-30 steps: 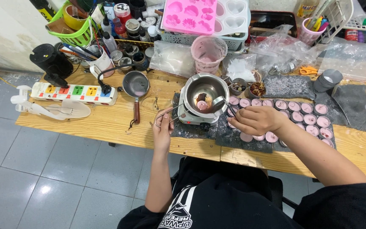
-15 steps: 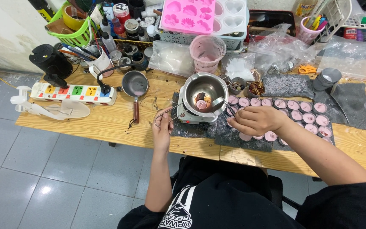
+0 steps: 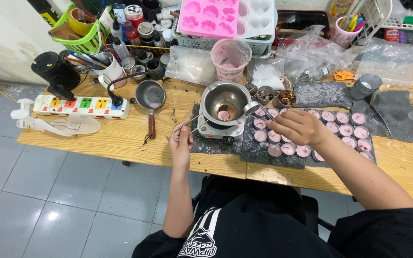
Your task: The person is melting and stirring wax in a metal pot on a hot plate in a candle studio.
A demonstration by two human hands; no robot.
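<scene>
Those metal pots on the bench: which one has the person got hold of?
The steel melting pot on the small hot plate: the left hand grips its wire handle. The dark saucepan with the brown handle lies untouched, left of it.

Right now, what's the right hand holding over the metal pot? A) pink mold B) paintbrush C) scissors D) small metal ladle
D: the right hand grips a small metal ladle at the rim of the metal pot.
</scene>
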